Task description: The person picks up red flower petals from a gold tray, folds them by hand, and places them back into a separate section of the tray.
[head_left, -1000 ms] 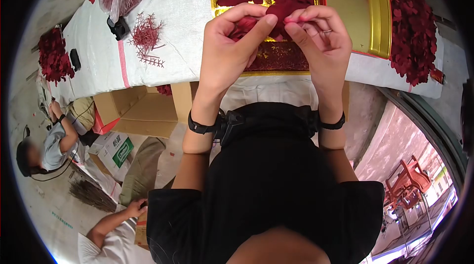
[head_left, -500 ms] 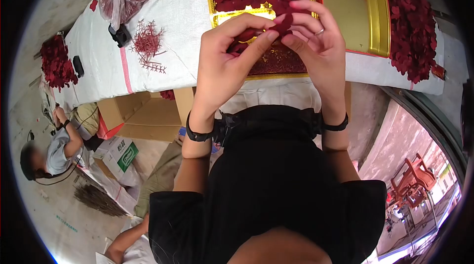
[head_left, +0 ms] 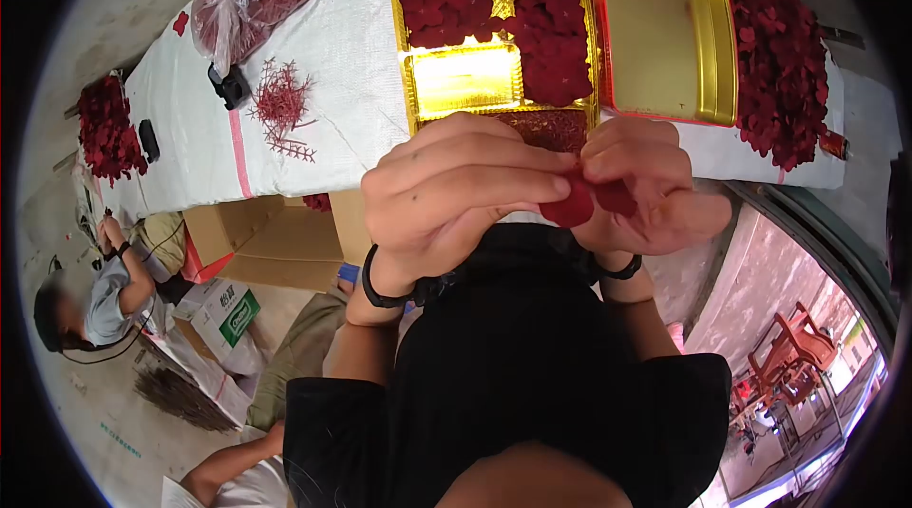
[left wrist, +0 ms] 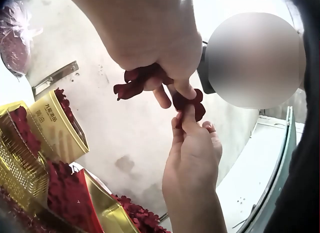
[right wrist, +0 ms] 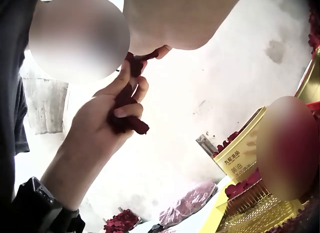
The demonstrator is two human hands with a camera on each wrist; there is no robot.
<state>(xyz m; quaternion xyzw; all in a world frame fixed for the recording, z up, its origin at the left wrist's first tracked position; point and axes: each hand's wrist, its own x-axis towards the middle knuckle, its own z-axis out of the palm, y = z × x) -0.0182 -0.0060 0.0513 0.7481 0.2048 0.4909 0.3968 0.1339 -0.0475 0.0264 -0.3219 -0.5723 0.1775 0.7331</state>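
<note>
Holding both hands up close to our chest, we pinch dark red petals (head_left: 579, 204) between them. Our left hand (head_left: 456, 190) curls its fingers round a small bunch, while our right hand (head_left: 651, 199) nips one petal between thumb and fingertip. Just beyond, the gold tray (head_left: 465, 80) lies on the white-covered table (head_left: 323, 52), two of its compartments filled with more such petals

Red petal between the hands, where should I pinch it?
Probably pinch the round dark red petal at its free lower edge in the head view, from below: it is thin and flat, and the left hand and right hand cover its top.
</note>
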